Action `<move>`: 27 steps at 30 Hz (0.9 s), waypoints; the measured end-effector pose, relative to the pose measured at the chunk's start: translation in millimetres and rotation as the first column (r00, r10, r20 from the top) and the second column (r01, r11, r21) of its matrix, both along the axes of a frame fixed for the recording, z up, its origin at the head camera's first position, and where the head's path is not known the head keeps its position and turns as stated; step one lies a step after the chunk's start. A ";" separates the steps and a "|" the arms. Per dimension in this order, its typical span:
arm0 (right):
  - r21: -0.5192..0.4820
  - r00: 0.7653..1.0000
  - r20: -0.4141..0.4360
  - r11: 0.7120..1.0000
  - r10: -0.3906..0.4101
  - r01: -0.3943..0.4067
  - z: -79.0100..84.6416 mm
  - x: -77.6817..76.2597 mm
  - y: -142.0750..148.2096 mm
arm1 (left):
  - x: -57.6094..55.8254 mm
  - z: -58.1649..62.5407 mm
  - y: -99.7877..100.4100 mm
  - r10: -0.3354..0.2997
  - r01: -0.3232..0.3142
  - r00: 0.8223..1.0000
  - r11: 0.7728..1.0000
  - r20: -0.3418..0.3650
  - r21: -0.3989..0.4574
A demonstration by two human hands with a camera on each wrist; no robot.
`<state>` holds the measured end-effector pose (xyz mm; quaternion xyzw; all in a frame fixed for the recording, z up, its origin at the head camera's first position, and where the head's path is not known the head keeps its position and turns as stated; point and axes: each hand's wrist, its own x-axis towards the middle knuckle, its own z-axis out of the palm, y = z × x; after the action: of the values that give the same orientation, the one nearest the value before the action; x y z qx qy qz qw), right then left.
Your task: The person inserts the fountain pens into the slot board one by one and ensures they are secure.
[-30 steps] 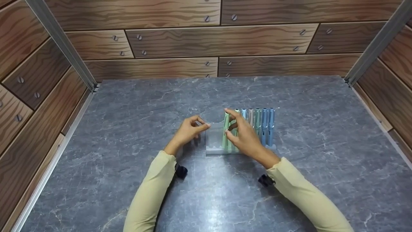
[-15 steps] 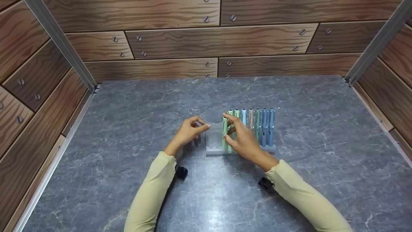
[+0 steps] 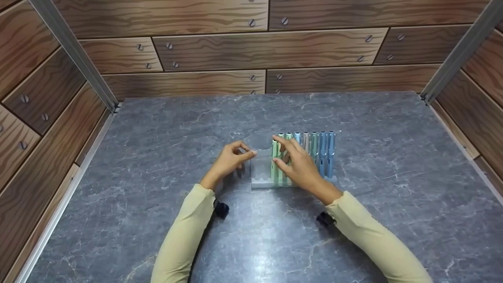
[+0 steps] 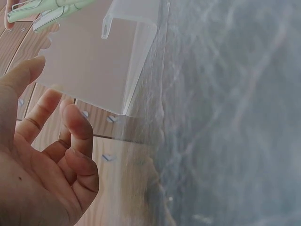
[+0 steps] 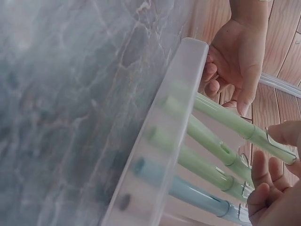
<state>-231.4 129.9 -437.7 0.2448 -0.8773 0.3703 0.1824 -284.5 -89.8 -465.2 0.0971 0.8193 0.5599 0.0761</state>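
Observation:
A clear pen stand point(image 3: 261, 167) holds a row of several pens, with bare slots at its left end. My left hand point(image 3: 232, 159) pinches the stand's upper left corner between thumb and index finger; its other fingers curl loosely in the left wrist view. The leftmost light green pen point(image 5: 228, 115) leans in the stand, its lower end behind the frosted front lip point(image 5: 162, 122). My right hand point(image 3: 296, 163) holds this pen near its capped top, the thumb point(image 5: 284, 133) by the metal clip. Two more light green pens and a light blue pen point(image 5: 200, 195) stand beside it.
Further right in the stand are a greyish pink pen point(image 3: 306, 139), a dark green pen point(image 3: 314, 141) and two blue pens point(image 3: 331, 153). A grey marbled tabletop point(image 3: 177, 129) lies underneath, with wood-patterned walls point(image 3: 251, 51) around it.
The leftmost green pen was tilted a second ago and now stands straighter in line with the others. My right hand dipped slightly left and down, then rose a little. The left hand stayed put.

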 end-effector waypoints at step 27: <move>0.080 0.991 0.026 0.989 -0.128 0.125 3.1 -4.7 -3.5 | 0.7 0.6 -1.0 -0.016 0.016 1.000 1.000 0.003 0.001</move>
<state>-236.1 126.4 -434.6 0.1899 -0.9075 0.3272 0.1824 -283.8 -90.8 -464.6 0.1029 0.8182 0.5598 0.0817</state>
